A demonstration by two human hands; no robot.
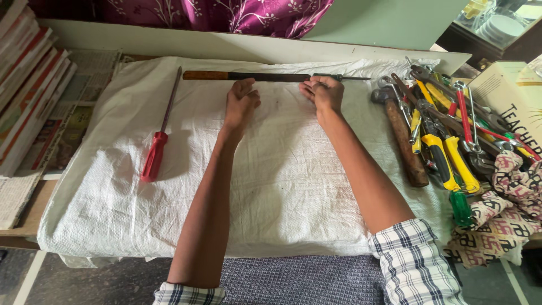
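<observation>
there — long file [265,75] just beyond both half-curled hands — left [241,103], right [323,94] — fingertips touching it

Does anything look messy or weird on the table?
Yes. On the right, the tools lie in a tangled heap, a hammer at its edge, while the red screwdriver and long file lie neatly apart on the white cloth. Both hands rest by the file. Nothing looks spilled or broken.

cream printed box [508,93] at right edge behind the tools
</observation>
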